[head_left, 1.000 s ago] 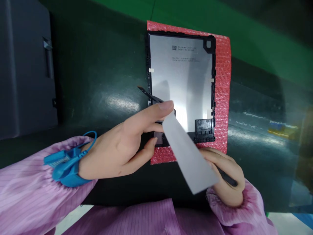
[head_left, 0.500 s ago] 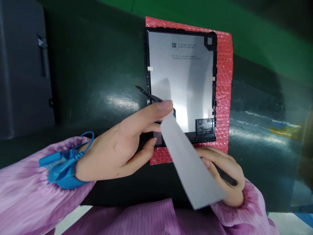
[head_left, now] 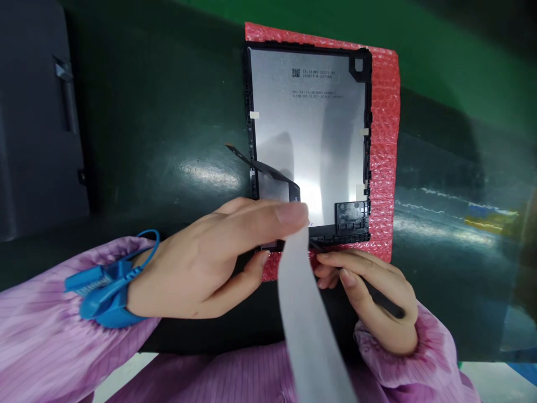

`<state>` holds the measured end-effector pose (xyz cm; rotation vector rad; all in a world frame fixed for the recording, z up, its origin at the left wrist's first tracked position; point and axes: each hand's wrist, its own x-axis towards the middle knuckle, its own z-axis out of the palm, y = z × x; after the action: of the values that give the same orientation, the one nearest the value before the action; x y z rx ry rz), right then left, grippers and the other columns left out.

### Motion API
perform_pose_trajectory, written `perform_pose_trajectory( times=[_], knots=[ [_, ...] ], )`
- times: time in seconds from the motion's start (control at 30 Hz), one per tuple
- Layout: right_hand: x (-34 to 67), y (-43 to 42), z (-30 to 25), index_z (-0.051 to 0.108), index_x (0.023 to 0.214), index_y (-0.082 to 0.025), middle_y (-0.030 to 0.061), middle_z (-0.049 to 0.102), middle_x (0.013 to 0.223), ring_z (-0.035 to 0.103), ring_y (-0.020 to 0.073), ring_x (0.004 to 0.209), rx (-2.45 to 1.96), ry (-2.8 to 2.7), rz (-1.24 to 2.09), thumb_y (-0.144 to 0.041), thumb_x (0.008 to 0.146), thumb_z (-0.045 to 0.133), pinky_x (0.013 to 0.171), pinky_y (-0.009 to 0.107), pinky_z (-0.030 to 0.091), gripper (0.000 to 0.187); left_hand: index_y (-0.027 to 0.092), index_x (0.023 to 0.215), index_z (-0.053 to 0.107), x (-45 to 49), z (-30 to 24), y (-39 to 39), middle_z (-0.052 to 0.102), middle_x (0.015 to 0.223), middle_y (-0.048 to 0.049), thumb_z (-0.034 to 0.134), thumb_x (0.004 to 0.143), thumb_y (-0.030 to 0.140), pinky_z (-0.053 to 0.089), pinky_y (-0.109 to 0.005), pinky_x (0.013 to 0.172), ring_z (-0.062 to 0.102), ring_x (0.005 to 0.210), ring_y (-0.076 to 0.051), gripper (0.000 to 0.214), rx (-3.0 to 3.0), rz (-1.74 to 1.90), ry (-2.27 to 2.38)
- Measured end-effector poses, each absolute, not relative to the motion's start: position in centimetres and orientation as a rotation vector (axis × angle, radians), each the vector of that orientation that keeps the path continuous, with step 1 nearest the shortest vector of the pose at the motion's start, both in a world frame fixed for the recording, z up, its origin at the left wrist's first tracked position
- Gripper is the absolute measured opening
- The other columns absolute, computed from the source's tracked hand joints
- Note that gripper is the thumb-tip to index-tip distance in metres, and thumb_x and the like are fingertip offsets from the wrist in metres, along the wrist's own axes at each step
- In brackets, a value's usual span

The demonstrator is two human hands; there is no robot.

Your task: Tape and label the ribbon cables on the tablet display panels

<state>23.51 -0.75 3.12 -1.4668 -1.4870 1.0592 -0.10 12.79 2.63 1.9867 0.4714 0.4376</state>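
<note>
A tablet display panel [head_left: 308,129] lies silver back up in a black frame. A black flex cable [head_left: 268,169] crosses its lower left part and sticks out past the frame's left side. My left hand [head_left: 210,257] is over the lower left corner, its fingers on the end of a pale, paper-like strip [head_left: 306,313] that hangs towards me. The thumb is apart from the index finger. My right hand [head_left: 373,291] is closed round black tweezers [head_left: 384,299]. Their tips are at the frame's lower edge, partly hidden behind the strip and fingers.
Red bubble wrap [head_left: 384,151] lies under the panel on a dark green tabletop [head_left: 168,112]. A dark grey case [head_left: 33,123] stands at the left. A blue wrist strap [head_left: 111,294] is on my left wrist. Yellow and blue marks [head_left: 489,218] show on the right.
My left fingers have moved down towards the lower edge with the strip, uncovering more of the flex cable. The strip now hangs steeper. My right fingers have shifted slightly left with the tweezers.
</note>
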Motion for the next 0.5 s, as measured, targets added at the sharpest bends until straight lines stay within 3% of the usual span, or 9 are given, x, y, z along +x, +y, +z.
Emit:
perform_pose_trajectory(
  times=[0.2, 0.3, 0.4, 0.5],
  knots=[
    [23.4, -0.7, 3.5, 0.074, 0.112, -0.025, -0.0021, 0.077, 0.085, 0.075, 0.0122, 0.071, -1.525, -1.53, 1.007, -0.004, 0.096, 0.053, 0.067, 0.02, 0.064, 0.033, 0.022, 0.146, 0.049, 0.5, 1.4, 12.3, 0.069, 0.139, -0.0107, 0.044, 0.089, -0.006, 0.047, -0.04, 0.099, 0.068, 0.12, -0.022, 0.063, 2.282, 0.487, 0.363],
    [23.7, -1.5, 3.2, 0.074, 0.109, -0.026, -0.0006, 0.077, 0.083, 0.075, 0.0154, 0.068, -1.564, -1.49, 0.905, -0.009, 0.098, 0.056, 0.063, 0.026, 0.064, 0.028, 0.026, 0.155, 0.037, 0.6, 0.9, 12.1, 0.066, 0.143, -0.0119, 0.044, 0.088, -0.007, 0.046, -0.042, 0.099, 0.067, 0.124, -0.024, 0.075, 2.277, 0.511, 0.362],
    [24.1, -2.8, 2.6, 0.071, 0.119, -0.03, 0.0023, 0.078, 0.086, 0.076, 0.0201, 0.067, -1.518, -1.342, 0.777, -0.018, 0.103, 0.054, 0.058, 0.034, 0.064, 0.026, 0.033, 0.163, 0.021, 0.7, 1.1, 11.9, 0.064, 0.141, -0.0107, 0.043, 0.088, -0.006, 0.052, -0.042, 0.099, 0.071, 0.118, -0.022, 0.087, 2.085, 0.575, 0.396],
    [24.2, -3.7, 2.6, 0.067, 0.121, -0.031, 0.0048, 0.079, 0.091, 0.078, 0.0235, 0.071, -1.411, -1.246, 0.686, -0.027, 0.106, 0.054, 0.057, 0.038, 0.065, 0.02, 0.032, 0.159, 0.03, 0.8, 1.7, 11.3, 0.068, 0.129, -0.0081, 0.045, 0.086, -0.003, 0.057, -0.04, 0.096, 0.072, 0.103, -0.019, 0.083, 1.932, 0.658, 0.41]
  ],
)
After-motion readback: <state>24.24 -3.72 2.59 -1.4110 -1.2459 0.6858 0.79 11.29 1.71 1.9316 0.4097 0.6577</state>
